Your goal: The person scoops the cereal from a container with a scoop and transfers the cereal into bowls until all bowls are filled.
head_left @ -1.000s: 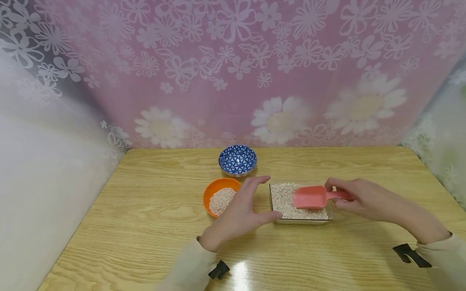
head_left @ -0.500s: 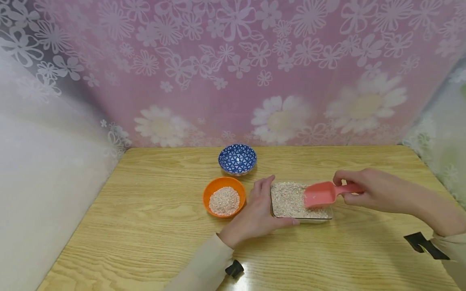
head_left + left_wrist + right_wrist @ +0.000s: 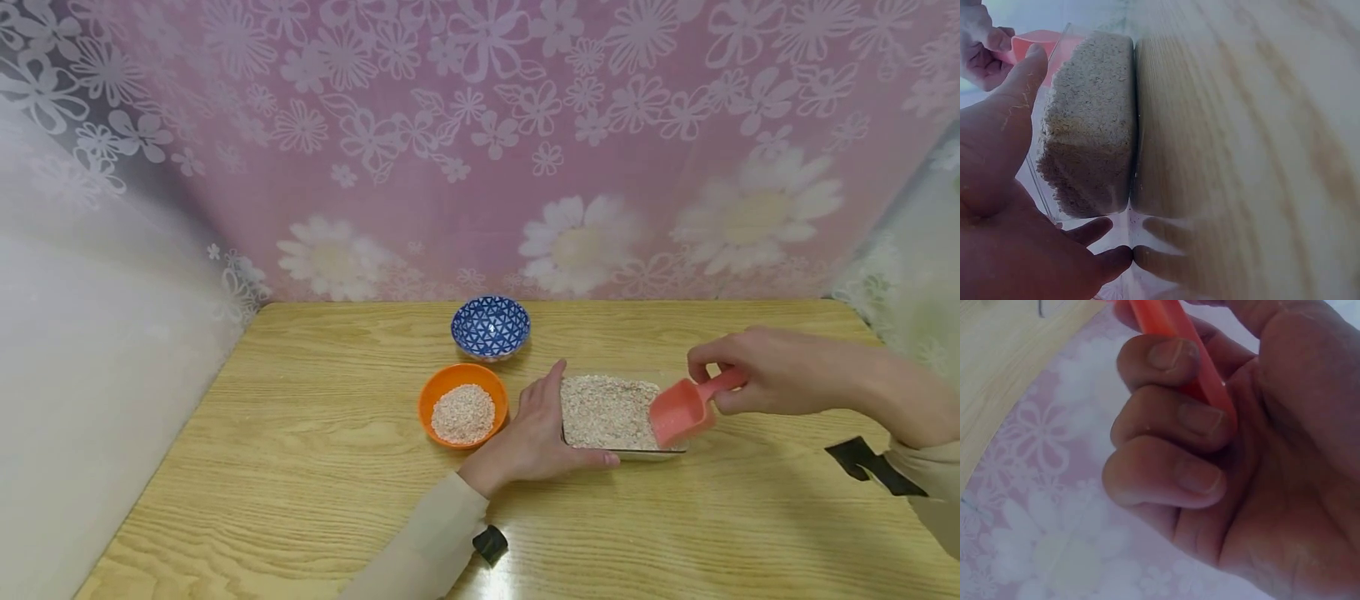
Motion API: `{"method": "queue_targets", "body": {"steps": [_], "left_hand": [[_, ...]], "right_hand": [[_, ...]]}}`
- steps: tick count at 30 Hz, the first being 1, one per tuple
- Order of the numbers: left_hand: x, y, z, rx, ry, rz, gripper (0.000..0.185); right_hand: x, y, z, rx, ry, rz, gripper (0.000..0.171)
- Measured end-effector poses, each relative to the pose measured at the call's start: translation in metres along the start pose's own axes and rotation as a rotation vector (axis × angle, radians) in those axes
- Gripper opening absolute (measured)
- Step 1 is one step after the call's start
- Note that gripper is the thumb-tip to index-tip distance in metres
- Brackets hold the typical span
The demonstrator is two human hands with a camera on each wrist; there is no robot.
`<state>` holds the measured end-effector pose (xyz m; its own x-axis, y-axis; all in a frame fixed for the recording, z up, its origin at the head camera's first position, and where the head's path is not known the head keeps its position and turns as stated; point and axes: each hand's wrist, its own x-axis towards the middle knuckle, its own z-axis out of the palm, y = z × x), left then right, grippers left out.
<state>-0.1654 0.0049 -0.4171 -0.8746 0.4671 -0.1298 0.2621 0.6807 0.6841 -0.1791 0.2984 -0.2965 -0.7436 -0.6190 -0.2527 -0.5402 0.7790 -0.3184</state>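
Observation:
A clear rectangular container (image 3: 663,456), full of pale oat-like flakes (image 3: 607,412), stands on the table. My left hand (image 3: 531,442) braces its left end, fingers along that end and the thumb stretched along the front side. In the left wrist view, the thumb (image 3: 1019,103) and fingertips lie fairly straight beside the clear wall. My right hand (image 3: 757,371) grips the handle of a pink scoop (image 3: 681,410), its blade tilted down over the flakes at the right end. The right wrist view shows the fingers (image 3: 1160,422) curled round the handle (image 3: 1179,350); the blade is out of that view.
Left of the container sits an orange bowl (image 3: 426,408) with a heap of the same kind of flakes (image 3: 463,414). Behind it is a blue-and-white patterned bowl (image 3: 491,327). The wooden table (image 3: 300,467) meets a pink flowered curtain (image 3: 420,167) at the back.
My left hand has come right, from over the orange bowl to the container's left end. The scoop has moved right across the flakes and tipped more steeply downward.

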Motion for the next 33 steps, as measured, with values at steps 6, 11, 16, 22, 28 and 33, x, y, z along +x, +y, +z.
{"method": "queue_targets", "body": {"steps": [6, 11, 16, 22, 28, 33], "left_hand": [[0.001, -0.001, 0.001, -0.015, -0.027, -0.015, 0.133], [0.002, 0.001, 0.001, 0.015, -0.047, -0.031, 0.133], [0.003, 0.003, -0.002, 0.041, -0.053, -0.033, 0.133], [0.004, 0.003, -0.003, 0.075, -0.058, -0.028, 0.132], [0.004, 0.002, -0.003, 0.071, -0.055, -0.031, 0.131], [0.004, 0.002, -0.003, 0.059, -0.055, -0.032, 0.131]], "right_hand": [[0.009, -0.008, 0.008, 0.046, -0.053, 0.043, 0.016], [0.009, -0.008, 0.027, 0.069, 0.035, 0.019, 0.013], [0.005, -0.005, 0.045, 0.023, 0.184, 0.006, 0.011], [0.005, 0.003, 0.066, -0.015, 0.367, -0.074, 0.020], [0.011, 0.011, 0.081, 0.109, 0.416, -0.134, 0.028], [0.016, 0.011, 0.091, 0.183, 0.424, -0.159, 0.031]]}}
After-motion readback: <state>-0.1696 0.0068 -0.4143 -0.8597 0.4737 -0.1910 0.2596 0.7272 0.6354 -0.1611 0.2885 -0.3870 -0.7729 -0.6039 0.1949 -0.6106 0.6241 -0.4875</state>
